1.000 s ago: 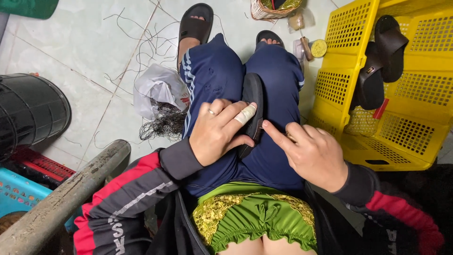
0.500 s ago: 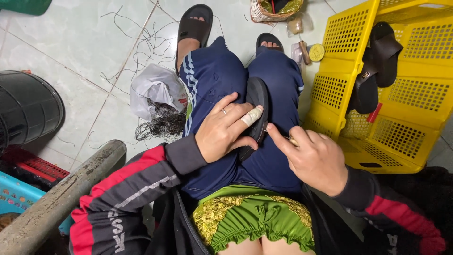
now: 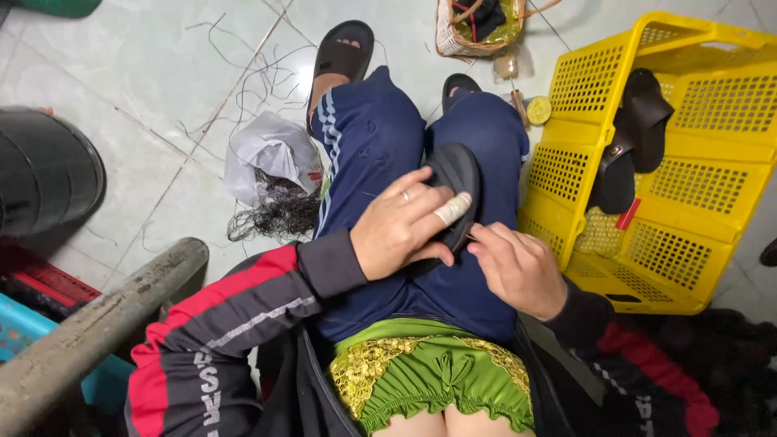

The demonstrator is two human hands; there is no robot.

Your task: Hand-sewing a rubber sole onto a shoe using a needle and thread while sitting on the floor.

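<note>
seated on a pale tiled floor, looking down at a lap in dark blue trousers. left hand, one finger wrapped in a pale bandage, closed around a black rubber sandal sole resting on the thigh. right hand just beside it, fingertips pinched at the sole's edge. to the right, a yellow perforated plastic crate with black sandal straps draped over its wall. to the left, a crumpled white plastic bag with a tangle of dark threads beside it. grey pipe at lower left.
</note>
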